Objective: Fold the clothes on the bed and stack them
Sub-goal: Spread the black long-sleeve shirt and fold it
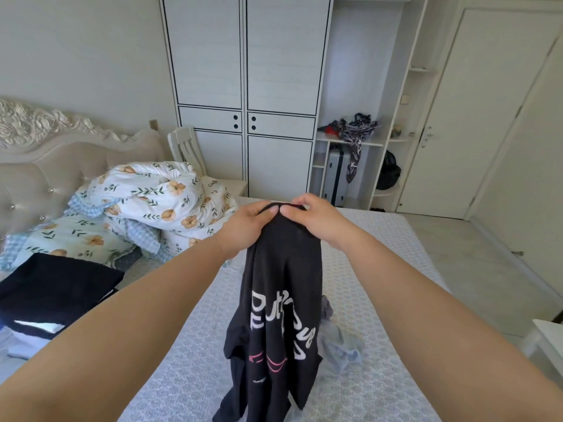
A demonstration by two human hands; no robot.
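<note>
While black shirt (283, 300) hangs | left hand (246, 226), right hand (316, 217); fingers pinch its top

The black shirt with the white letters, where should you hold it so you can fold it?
Hold the black shirt by its top edge, one shoulder in each hand, coming from above. Right now the left hand and right hand pinch that edge close together, so the shirt hangs bunched over the bed. Sliding the hands apart along the edge would probably let it hang flat.
</note>
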